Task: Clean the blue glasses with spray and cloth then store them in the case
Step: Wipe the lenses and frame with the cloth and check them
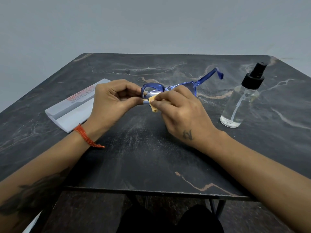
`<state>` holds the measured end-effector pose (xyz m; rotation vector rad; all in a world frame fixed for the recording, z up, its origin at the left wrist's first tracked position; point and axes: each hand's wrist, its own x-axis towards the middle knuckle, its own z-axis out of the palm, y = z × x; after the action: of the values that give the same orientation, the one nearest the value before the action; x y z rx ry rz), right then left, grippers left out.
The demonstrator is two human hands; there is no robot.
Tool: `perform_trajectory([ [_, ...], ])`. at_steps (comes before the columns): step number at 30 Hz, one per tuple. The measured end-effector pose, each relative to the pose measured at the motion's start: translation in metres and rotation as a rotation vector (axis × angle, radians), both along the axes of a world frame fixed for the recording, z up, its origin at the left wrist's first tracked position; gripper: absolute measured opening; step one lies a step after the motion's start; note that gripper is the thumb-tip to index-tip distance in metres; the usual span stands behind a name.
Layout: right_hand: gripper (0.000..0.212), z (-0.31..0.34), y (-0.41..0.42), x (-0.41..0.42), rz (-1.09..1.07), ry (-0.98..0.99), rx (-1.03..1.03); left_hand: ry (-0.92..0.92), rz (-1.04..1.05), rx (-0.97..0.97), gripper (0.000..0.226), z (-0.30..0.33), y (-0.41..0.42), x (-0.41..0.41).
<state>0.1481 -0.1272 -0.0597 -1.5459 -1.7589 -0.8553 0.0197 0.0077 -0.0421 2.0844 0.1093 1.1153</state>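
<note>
The left hand fingers pinch the blue glasses at their left end, hiding that corner. The right hand fingers press a tan cloth, mostly covered, against the left lens. Bare desk lies below; the grey case sits left, the spray bottle right.

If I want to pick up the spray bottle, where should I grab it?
Probably wrap your grip around the clear round body of the spray bottle, coming from its near side. It stands upright and apart from the blue glasses, and the body is wider than the black pump top.
</note>
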Motion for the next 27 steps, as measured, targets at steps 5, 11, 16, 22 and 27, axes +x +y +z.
perform_trajectory([
  [5,0.027,0.001,0.003,0.0,-0.069,-0.044,-0.028,0.008,-0.013,-0.022,0.026,-0.001,-0.002,0.001],
  [11,0.029,0.005,0.0,-0.003,-0.22,-0.138,-0.038,-0.004,-0.004,-0.003,0.022,-0.001,-0.001,0.001],
  [16,0.035,0.006,-0.001,-0.006,-0.298,-0.129,-0.041,0.006,0.02,0.003,0.024,-0.003,0.001,0.001],
  [22,0.026,0.008,0.0,-0.011,-0.432,-0.116,-0.058,0.012,0.058,0.039,0.023,-0.003,0.0,0.001],
  [27,0.009,0.007,-0.002,-0.012,-0.355,-0.021,-0.082,0.016,0.079,0.073,0.023,-0.004,-0.002,0.001],
])
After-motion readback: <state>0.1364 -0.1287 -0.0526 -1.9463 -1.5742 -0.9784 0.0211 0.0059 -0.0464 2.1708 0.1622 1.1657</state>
